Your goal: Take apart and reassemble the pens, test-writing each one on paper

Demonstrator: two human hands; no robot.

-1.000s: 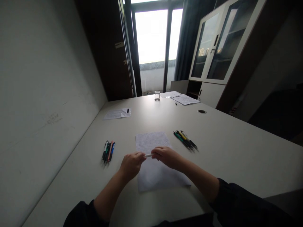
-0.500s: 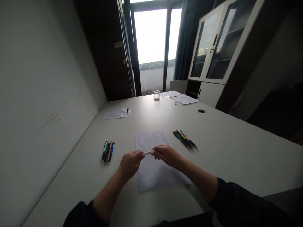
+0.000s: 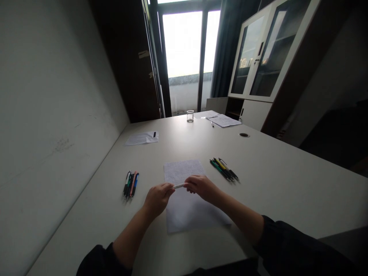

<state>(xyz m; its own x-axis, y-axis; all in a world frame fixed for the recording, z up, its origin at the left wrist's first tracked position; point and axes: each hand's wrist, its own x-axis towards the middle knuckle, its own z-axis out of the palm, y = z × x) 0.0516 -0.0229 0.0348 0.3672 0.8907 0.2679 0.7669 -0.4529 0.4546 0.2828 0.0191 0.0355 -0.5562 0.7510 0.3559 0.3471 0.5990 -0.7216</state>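
Note:
A slim white pen [image 3: 179, 186] is held level between my two hands, above a sheet of paper. My left hand [image 3: 158, 197] pinches its left end, and my right hand [image 3: 201, 188] grips the right end, so only the middle shows. Beneath them, the paper [image 3: 189, 218] has lines of writing on its far half and a blank near half. Left of my hands lies a row of several pens [image 3: 131, 185] in white, green, pink and blue. Another group of pens [image 3: 224, 170], with green, yellow and white barrels, rests to the right.
The white table [image 3: 287, 184] runs along the wall at left. Farther back are a crumpled paper [image 3: 142, 138], a glass [image 3: 190, 116], stacked papers [image 3: 225, 120] with a pen [image 3: 212, 124] beside them, and a round cable hole [image 3: 244, 135]. A glass-door cabinet [image 3: 258, 65] stands at back right.
A thin dark line now shows near the left end of the white pen, where it looked plain before. Both hands keep nearly the same place and grip.

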